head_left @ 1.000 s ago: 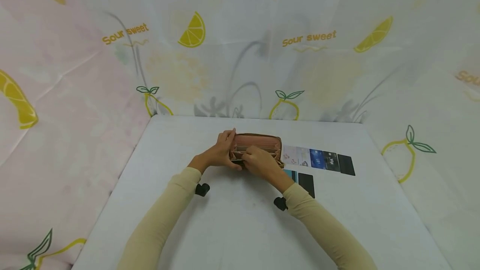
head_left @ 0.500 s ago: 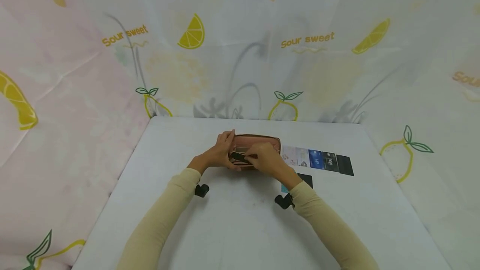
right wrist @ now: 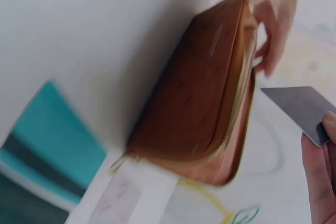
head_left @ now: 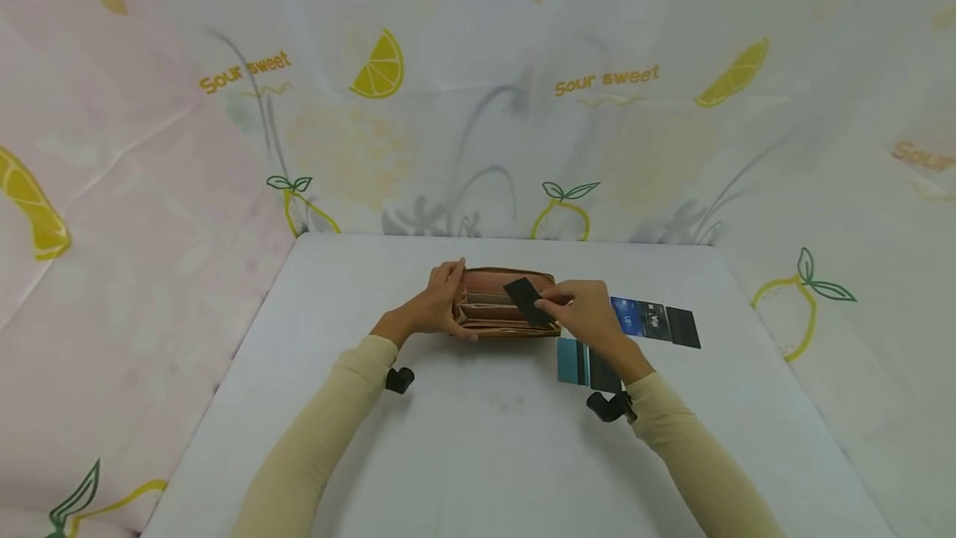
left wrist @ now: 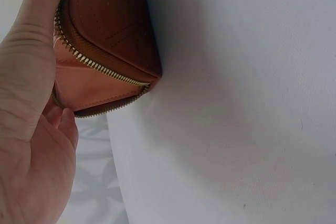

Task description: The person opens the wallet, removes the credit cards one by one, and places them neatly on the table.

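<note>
A brown zip-around wallet [head_left: 502, 332] stands unzipped on the white table, its pink inner compartments facing up. My left hand [head_left: 433, 307] grips its left end, thumb on the near side and fingers at the far side. Up close in the left wrist view, the wallet [left wrist: 113, 19] shows a brass zip beside my left hand [left wrist: 31, 93]. My right hand [head_left: 590, 312] pinches a black card [head_left: 525, 297] between thumb and fingers, over the wallet's right part. In the right wrist view the card [right wrist: 300, 107] looks grey and is apart from the wallet [right wrist: 194, 85].
Right of the wallet lie a blue card [head_left: 627, 316], a black VIP card [head_left: 656, 322] and a plain black card [head_left: 683, 328] in a row. Nearer lie a teal striped card [head_left: 571, 362] and a dark card [head_left: 603, 372], partly behind my right wrist.
My right hand has drawn the black card up out of the wallet's compartments and moved right with it. My left hand stays on the wallet's left end.
</note>
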Tool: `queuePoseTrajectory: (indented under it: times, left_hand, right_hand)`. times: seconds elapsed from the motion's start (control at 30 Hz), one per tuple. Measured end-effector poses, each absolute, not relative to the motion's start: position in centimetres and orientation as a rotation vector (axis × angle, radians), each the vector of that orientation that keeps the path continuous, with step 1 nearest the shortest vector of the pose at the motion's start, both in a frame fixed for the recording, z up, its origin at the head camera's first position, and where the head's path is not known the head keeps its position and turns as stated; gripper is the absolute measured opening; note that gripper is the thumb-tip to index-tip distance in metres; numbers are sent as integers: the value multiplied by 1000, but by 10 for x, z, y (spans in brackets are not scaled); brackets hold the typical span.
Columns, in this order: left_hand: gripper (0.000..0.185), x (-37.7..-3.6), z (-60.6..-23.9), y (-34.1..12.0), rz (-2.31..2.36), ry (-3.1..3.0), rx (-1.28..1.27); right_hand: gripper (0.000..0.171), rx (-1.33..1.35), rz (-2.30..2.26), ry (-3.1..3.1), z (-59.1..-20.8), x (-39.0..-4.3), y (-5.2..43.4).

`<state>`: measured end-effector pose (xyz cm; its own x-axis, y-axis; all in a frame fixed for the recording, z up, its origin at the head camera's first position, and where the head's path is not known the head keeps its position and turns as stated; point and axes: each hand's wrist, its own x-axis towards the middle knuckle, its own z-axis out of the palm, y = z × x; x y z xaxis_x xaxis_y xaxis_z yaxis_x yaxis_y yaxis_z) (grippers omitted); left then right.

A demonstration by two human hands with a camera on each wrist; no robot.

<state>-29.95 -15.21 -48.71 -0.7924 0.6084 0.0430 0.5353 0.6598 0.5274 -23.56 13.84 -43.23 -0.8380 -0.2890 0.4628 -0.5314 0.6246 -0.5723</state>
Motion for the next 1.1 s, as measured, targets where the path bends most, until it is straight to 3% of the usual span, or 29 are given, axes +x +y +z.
queuePoseTrajectory:
  times: [0.6, 1.1]
  left_hand:
    - [141, -301, -492, -151, 831, 2724, 934]
    - [141, -303, -491, -153, 823, 2724, 942]
  right_hand:
    - [38, -118, 1412, -2778, -470, -203, 270]
    - [32, -447, 1676, -2780, -514, -175, 307]
